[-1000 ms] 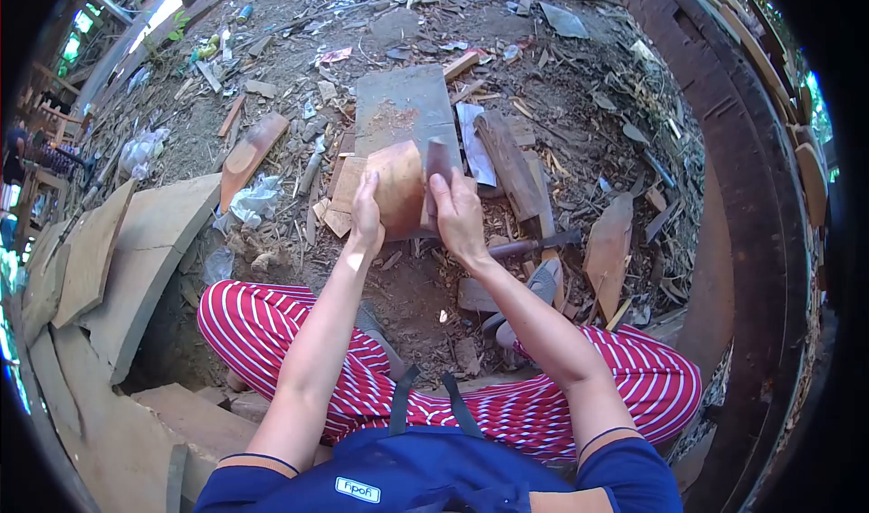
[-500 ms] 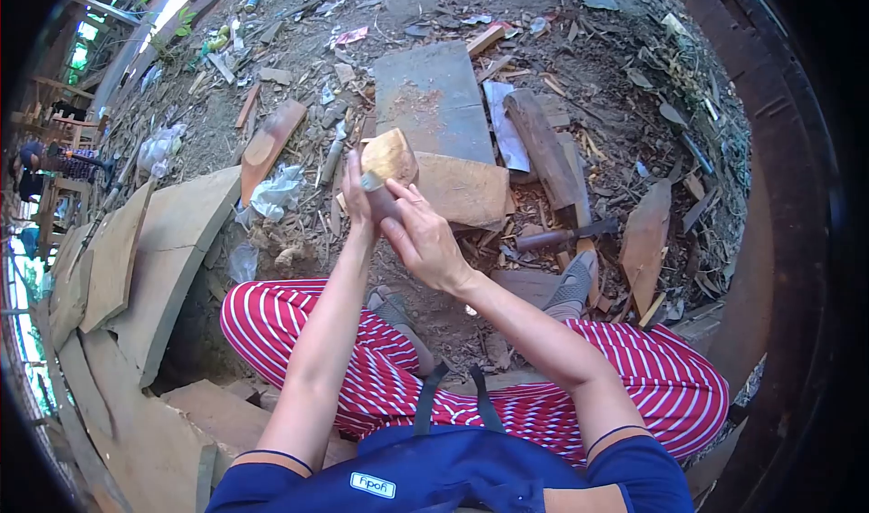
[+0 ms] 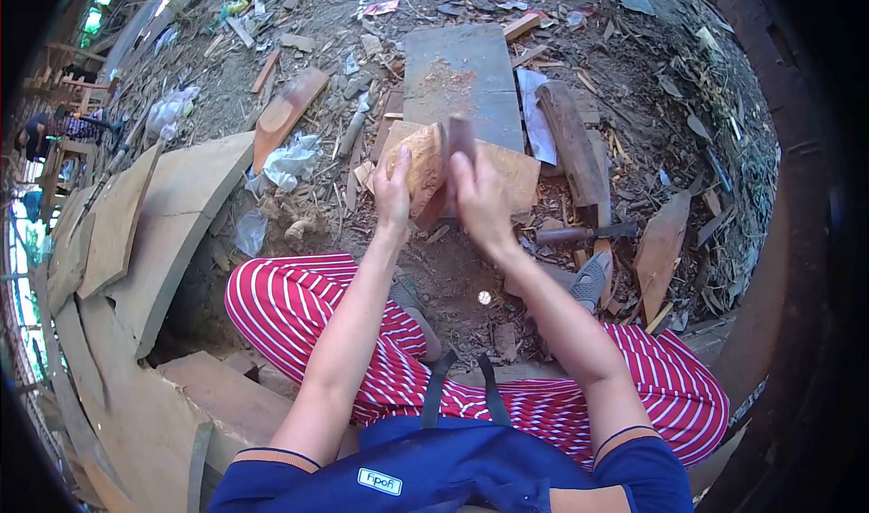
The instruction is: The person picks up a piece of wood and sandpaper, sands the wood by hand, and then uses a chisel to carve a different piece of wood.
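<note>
Near the centre, a rounded yellow-brown wood block (image 3: pixel 422 171) is gripped at its left side by my left hand (image 3: pixel 392 187). My right hand (image 3: pixel 481 194) is wrapped round a dark, flat-sided piece (image 3: pixel 461 138) that stands upright against the block's right side; motion blurs it, so its kind is unclear. A pale flat board (image 3: pixel 512 176) lies on the ground just beyond my hands. Behind that is a grey slab (image 3: pixel 462 74) strewn with shavings.
A dark-handled tool (image 3: pixel 579 234) lies right of my hands, near my sandalled foot (image 3: pixel 591 282). A thick timber piece (image 3: pixel 568 142) is beyond it. Curved boards (image 3: pixel 172 250) lean at the left. Plastic bags (image 3: pixel 288 163) and wood scraps litter the ground. A person (image 3: pixel 36 137) is far left.
The block has tilted and moved right, now held at its left side. My right hand has turned and moved right, with the dark piece upright. The view has shifted slightly.
</note>
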